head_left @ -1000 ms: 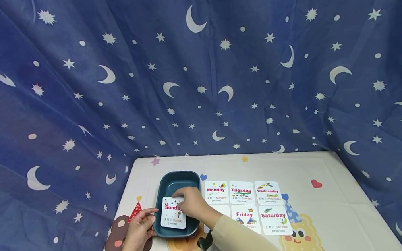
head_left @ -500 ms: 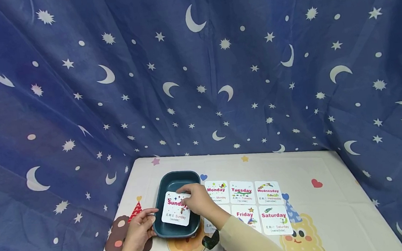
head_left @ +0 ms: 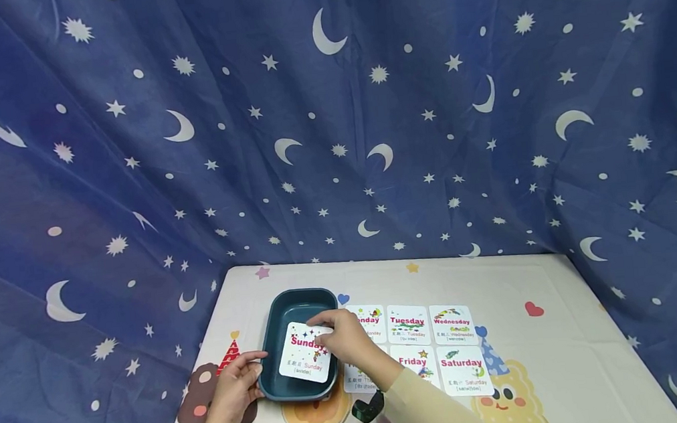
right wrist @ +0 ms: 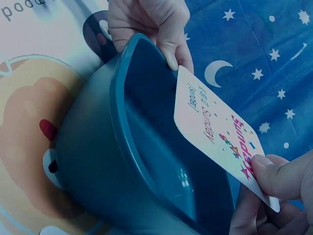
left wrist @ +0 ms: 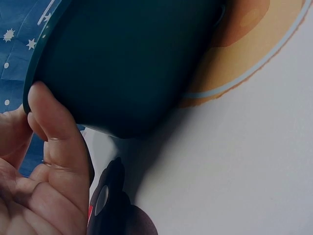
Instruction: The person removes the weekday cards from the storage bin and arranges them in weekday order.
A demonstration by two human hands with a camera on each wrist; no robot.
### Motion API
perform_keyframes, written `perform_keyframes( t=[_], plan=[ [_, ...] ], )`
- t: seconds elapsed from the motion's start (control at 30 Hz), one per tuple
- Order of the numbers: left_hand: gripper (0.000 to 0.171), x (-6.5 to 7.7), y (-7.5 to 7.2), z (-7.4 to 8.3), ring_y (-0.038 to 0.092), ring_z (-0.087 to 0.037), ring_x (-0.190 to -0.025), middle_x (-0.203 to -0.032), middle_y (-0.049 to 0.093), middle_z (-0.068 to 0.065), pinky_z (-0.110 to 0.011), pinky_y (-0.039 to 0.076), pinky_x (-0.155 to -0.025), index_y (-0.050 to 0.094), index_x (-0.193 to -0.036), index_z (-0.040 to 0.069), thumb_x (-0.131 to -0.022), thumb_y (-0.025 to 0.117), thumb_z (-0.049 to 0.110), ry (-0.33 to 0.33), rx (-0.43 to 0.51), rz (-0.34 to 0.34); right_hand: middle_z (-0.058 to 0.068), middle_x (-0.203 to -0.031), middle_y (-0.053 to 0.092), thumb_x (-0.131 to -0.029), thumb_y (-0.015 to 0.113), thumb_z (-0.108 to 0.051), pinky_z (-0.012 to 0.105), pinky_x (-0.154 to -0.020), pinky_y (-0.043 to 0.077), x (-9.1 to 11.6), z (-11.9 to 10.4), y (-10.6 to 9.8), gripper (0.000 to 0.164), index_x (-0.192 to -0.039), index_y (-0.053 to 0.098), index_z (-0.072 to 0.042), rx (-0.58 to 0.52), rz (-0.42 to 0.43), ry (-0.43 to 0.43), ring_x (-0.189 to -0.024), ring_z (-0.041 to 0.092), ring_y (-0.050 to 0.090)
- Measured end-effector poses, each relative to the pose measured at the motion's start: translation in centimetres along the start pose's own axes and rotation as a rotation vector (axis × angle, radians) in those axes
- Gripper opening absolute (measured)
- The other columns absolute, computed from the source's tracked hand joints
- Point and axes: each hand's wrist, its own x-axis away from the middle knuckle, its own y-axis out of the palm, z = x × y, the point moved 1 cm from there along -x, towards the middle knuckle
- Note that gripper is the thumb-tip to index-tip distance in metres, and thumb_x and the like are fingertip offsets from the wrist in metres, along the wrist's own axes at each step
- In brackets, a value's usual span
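Note:
A dark teal plastic bin (head_left: pixel 271 338) stands on the patterned tablecloth. My left hand (head_left: pixel 237 386) pinches its left rim; in the left wrist view the thumb lies on the outer wall of the bin (left wrist: pixel 117 58). My right hand (head_left: pixel 350 341) pinches the upper right corner of a white Sunday card (head_left: pixel 303 362) with thumb and fingers. The card is tilted over the bin's opening, its printed face up. In the right wrist view the card (right wrist: pixel 203 117) overlaps the bin, and the bin's inside (right wrist: pixel 161 156) shows no other card.
Right of the bin lie two rows of day cards: Monday (head_left: pixel 372 316), Tuesday (head_left: pixel 408 333), Wednesday (head_left: pixel 453 332), then a partly covered card (head_left: pixel 356 379), Friday (head_left: pixel 412 361) and Saturday (head_left: pixel 464 378). A blue star-and-moon curtain (head_left: pixel 332 138) hangs behind the table.
My right hand has moved right with the Sunday card, carrying it from the bin's left side toward its right rim. My left hand and the bin have stayed in place.

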Motion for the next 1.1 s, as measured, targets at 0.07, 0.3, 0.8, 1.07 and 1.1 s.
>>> perform_keyframes(
  t=[0.07,0.3,0.8,1.07,1.1],
  plan=[
    [0.028,0.0,-0.1,0.0,0.056,-0.015,-0.066,-0.087,0.059,-0.005,-0.028,0.056,-0.058,0.069,-0.13,-0.001,-0.105,0.057,-0.004,0.007,-0.006,-0.004,-0.005,-0.127,0.078,-0.091,0.08,-0.001,0.045,-0.107,0.058,0.0,0.2,-0.3,0.037,-0.117,0.082,-0.028,-0.02,-0.003,0.006,-0.125,0.019,0.069],
    [0.028,0.0,-0.2,0.1,0.056,-0.014,-0.066,-0.086,0.059,-0.002,-0.029,0.056,-0.059,0.068,-0.131,0.001,-0.105,0.058,-0.003,-0.014,0.008,-0.001,-0.002,-0.127,0.077,-0.092,0.079,-0.001,0.036,-0.094,0.06,0.5,0.6,-1.6,0.037,-0.119,0.082,-0.026,-0.038,-0.003,0.011,-0.114,0.016,0.069],
    [0.032,0.2,-0.1,0.3,0.056,-0.014,-0.066,-0.085,0.056,-0.001,-0.029,0.055,-0.058,0.062,-0.136,-0.006,-0.105,0.057,-0.005,-0.013,0.029,-0.018,0.007,-0.128,0.077,-0.091,0.078,0.003,0.023,-0.079,0.055,1.9,2.4,-4.7,0.036,-0.119,0.083,-0.02,-0.092,0.009,0.012,-0.106,0.018,0.069],
    [0.032,0.1,0.0,0.3,0.055,-0.014,-0.065,-0.086,0.056,-0.001,-0.029,0.055,-0.058,0.062,-0.137,-0.006,-0.105,0.056,-0.005,-0.016,0.024,-0.024,0.006,-0.13,0.077,-0.089,0.08,0.002,0.029,-0.084,0.056,3.2,3.9,-5.9,0.036,-0.115,0.083,-0.023,-0.042,0.019,0.04,-0.111,0.02,0.068],
    [0.033,0.1,0.0,0.3,0.055,-0.014,-0.065,-0.086,0.056,-0.001,-0.029,0.055,-0.058,0.062,-0.137,-0.006,-0.105,0.056,-0.005,-0.016,0.026,-0.023,0.005,-0.129,0.077,-0.089,0.081,0.002,0.029,-0.085,0.056,3.3,4.0,-6.0,0.037,-0.115,0.083,-0.024,-0.039,0.019,0.045,-0.111,0.021,0.068]
  ],
)
